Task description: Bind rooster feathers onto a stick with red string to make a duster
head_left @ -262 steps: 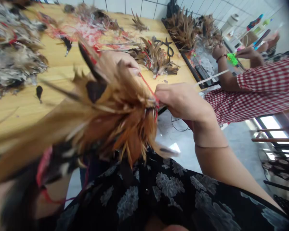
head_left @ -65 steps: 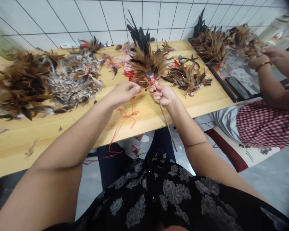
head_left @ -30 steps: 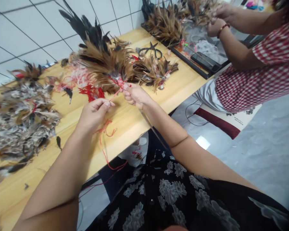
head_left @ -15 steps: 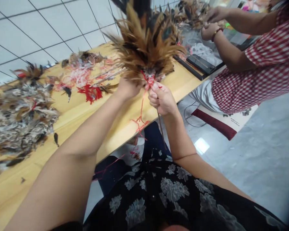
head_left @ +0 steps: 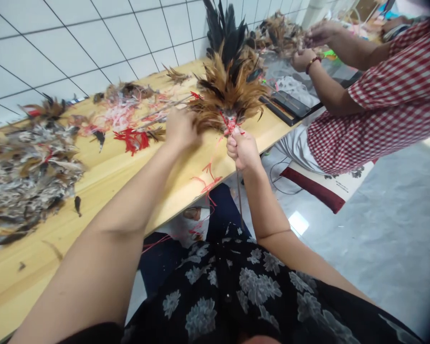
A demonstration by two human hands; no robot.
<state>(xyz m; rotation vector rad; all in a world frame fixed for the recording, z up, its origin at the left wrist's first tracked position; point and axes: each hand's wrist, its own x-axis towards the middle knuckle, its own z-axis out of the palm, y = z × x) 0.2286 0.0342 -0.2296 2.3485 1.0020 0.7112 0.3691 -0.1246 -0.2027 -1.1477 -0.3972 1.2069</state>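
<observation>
A brown and black feather duster head (head_left: 229, 81) stands upright on a thin stick (head_left: 239, 191). My right hand (head_left: 241, 149) is closed round the stick just under the feathers, where red string (head_left: 228, 125) is wound. My left hand (head_left: 179, 128) is closed against the left side of the feather bunch; its fingers are hidden behind the feathers. Loose red string (head_left: 208, 177) hangs below the hands over the edge of the wooden table (head_left: 103, 177).
Heaps of grey and brown feathers (head_left: 25, 167) lie at the table's left, red and pink string (head_left: 129, 136) in the middle. At the right a person in a red checked shirt (head_left: 372, 110) handles feathers, with a black tray (head_left: 290, 102) nearby. Tiled wall behind.
The feather head has stayed upright between my hands while the view shifted a little. My left hand moved from pulling string away at the left to the bunch's side.
</observation>
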